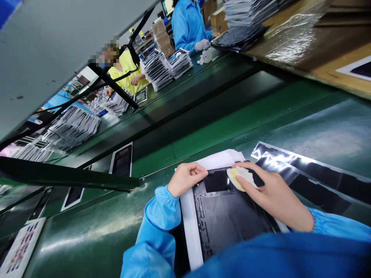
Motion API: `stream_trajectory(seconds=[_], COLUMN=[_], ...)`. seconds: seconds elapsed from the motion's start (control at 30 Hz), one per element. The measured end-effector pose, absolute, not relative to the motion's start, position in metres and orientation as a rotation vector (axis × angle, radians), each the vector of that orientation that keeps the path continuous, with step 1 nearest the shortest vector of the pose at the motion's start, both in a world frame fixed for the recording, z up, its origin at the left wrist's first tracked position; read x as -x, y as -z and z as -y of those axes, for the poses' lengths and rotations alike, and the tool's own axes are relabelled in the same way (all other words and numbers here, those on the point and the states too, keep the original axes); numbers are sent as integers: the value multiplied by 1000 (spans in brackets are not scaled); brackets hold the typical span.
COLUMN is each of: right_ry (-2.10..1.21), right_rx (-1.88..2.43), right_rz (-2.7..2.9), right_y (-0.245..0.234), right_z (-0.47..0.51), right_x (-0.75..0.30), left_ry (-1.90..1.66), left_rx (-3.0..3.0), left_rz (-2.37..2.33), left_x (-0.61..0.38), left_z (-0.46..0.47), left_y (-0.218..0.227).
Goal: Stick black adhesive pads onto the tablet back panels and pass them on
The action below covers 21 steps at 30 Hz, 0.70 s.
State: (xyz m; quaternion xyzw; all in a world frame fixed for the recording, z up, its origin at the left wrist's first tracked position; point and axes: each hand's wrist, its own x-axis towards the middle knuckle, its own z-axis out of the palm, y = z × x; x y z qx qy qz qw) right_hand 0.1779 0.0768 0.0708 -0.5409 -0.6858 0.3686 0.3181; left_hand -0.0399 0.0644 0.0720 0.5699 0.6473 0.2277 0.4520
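A dark flat panel (228, 216) with a black frame lies on white paper (191, 227) on the green belt in front of me. My left hand (185, 178) grips the panel's top left corner, fingers curled over its edge. My right hand (272, 195) presses a yellow and white wiping cloth (238, 175) onto the panel's upper right part, fingers closed over the cloth. Both arms wear blue sleeves.
Glossy black strips (307, 170) lie on the belt to the right. More panels (121, 160) rest further left on the green conveyor (203, 127). Stacks of panels (166, 65) and other workers in blue and yellow stand at the far side. A dark bar (63, 175) crosses at left.
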Motion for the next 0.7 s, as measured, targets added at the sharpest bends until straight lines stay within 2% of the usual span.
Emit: stream_trajectory(seconds=[0.13, 0.7], right_ry=[-864, -790], right_rx=[1391, 1366], right_rz=[1865, 1888], right_y=[-67, -66], right_z=[-74, -75], right_x=[-177, -177], left_ry=[-552, -415], left_rx=[-1437, -1648], left_rz=[-1606, -1761], left_x=[40, 36], left_z=[-64, -58], left_y=[-73, -74])
